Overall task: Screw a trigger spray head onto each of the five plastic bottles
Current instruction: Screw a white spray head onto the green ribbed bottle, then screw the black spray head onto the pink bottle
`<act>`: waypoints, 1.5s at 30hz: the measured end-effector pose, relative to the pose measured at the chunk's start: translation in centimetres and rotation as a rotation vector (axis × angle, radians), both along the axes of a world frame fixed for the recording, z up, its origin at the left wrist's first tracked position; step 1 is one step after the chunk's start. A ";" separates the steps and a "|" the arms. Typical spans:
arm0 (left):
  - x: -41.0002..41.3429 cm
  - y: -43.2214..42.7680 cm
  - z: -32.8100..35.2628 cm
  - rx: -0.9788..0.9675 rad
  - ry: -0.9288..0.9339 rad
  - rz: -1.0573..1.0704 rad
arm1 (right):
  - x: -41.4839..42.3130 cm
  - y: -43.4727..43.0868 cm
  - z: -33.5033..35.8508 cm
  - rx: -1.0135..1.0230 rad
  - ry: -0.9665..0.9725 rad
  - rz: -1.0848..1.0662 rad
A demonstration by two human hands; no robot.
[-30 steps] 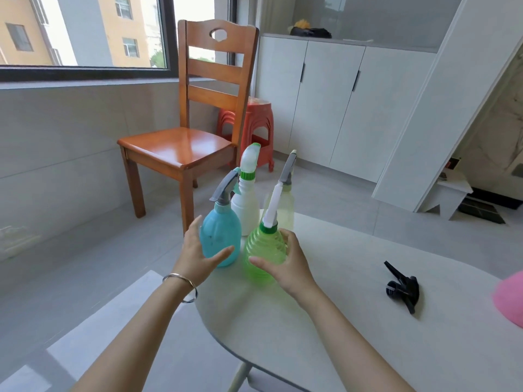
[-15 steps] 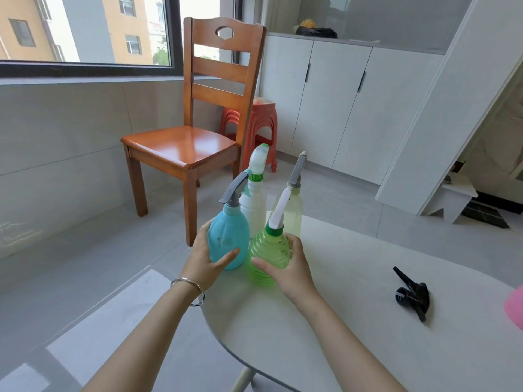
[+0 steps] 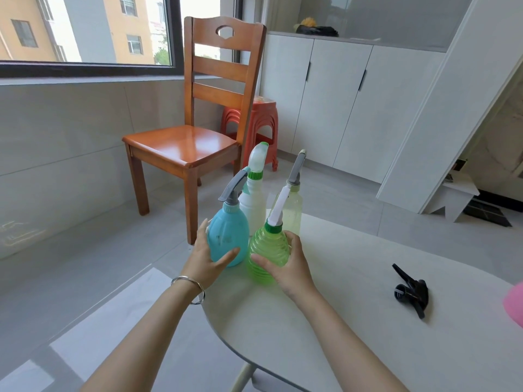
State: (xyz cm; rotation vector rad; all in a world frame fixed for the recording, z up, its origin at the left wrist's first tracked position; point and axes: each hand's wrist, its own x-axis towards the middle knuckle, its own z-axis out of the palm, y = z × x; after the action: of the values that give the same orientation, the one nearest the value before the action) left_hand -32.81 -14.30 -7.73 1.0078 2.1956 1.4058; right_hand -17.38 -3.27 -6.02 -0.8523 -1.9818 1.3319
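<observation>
Several bottles with spray heads stand bunched at the far left end of the white table (image 3: pixel 353 329). My left hand (image 3: pixel 205 257) cups a blue bottle (image 3: pixel 227 236) with a grey trigger head. My right hand (image 3: pixel 288 267) wraps around a ribbed green bottle (image 3: pixel 267 254) with a white head and green collar. Behind them stand a white bottle (image 3: pixel 253 206) with a white and green head and a pale clear bottle (image 3: pixel 291 212) with a grey head. A loose black spray head (image 3: pixel 411 291) lies on the table to the right. A pink object (image 3: pixel 516 305) pokes in at the right edge.
A wooden chair (image 3: pixel 185 145) stands just beyond the table's left end, with stacked red stools (image 3: pixel 253 123) behind it. White cabinets (image 3: pixel 339 108) line the back wall. A small white step stool (image 3: pixel 455 196) sits on the floor at the right.
Both hands and the bottles kept their grip and places on the table. The camera view drifted, so everything sits a little further right and lower in the frame.
</observation>
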 end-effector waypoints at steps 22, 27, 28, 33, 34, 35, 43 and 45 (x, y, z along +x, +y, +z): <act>13.8 3.0 9.8 0.347 0.668 -0.057 | 12.2 3.9 7.6 0.293 0.201 -0.145; 17.6 7.2 7.8 0.187 0.699 -0.243 | 17.8 7.2 7.6 0.451 0.064 -0.271; 18.4 8.0 7.3 0.150 0.699 -0.268 | 19.1 7.9 7.6 0.489 0.034 -0.303; 22.2 11.7 4.8 -0.057 0.666 -0.398 | 25.7 11.4 6.7 0.627 -0.160 -0.489; 23.0 12.4 4.4 -0.077 0.665 -0.416 | 27.0 12.0 6.5 0.634 -0.193 -0.529; 23.7 13.0 4.0 -0.092 0.669 -0.429 | 28.3 12.7 6.2 0.635 -0.218 -0.567; 27.2 16.3 2.2 -0.141 0.676 -0.477 | 35.8 16.6 3.8 0.488 -0.280 -0.767; 27.5 16.6 1.8 -0.129 0.657 -0.475 | 36.8 17.3 2.6 0.439 -0.283 -0.780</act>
State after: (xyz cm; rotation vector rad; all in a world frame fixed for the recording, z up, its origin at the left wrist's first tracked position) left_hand -5.29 2.34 -5.89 1.9872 2.1768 0.7703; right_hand 19.40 14.02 -3.37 -1.4325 -1.7325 0.3347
